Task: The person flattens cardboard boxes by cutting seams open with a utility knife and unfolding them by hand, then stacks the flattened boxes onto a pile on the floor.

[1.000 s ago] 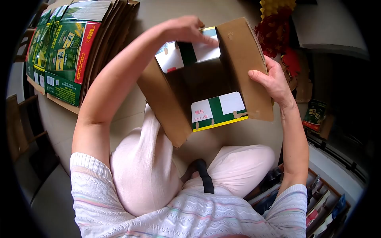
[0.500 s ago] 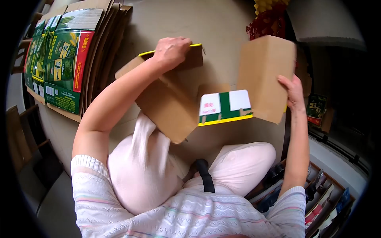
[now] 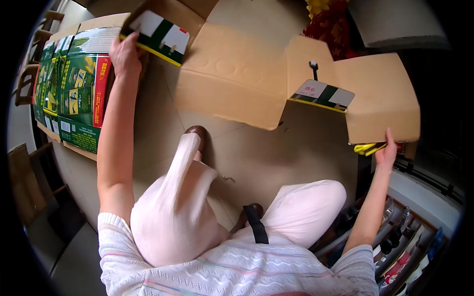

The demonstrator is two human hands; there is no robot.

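Observation:
An unfolded cardboard box (image 3: pixel 232 74) spreads wide across the view ahead of my knees, plain brown inside faces toward me. My left hand (image 3: pixel 125 56) grips its far-left end by a green-and-white printed flap (image 3: pixel 160 37). Lower on the right, my right hand (image 3: pixel 387 152) holds the edge of the right panel. By those fingers is a bright yellow piece (image 3: pixel 368 148); whether it is a flap edge or a separate thing I cannot tell. Another printed flap (image 3: pixel 323 94) juts out between the panels, with a small dark object (image 3: pixel 314 70) just above it.
A stack of flattened green printed cartons (image 3: pixel 74 89) stands at the left. Red and yellow decorations (image 3: pixel 326 29) are at the back. On the lower right, a rack (image 3: pixel 400 246) holds assorted items. Small scraps (image 3: pixel 228 178) lie on the tiled floor (image 3: pixel 276 158).
My hands have moved apart, the left outward and away, the right outward and nearer me. Between them, the box has opened from a folded shape into a long spread.

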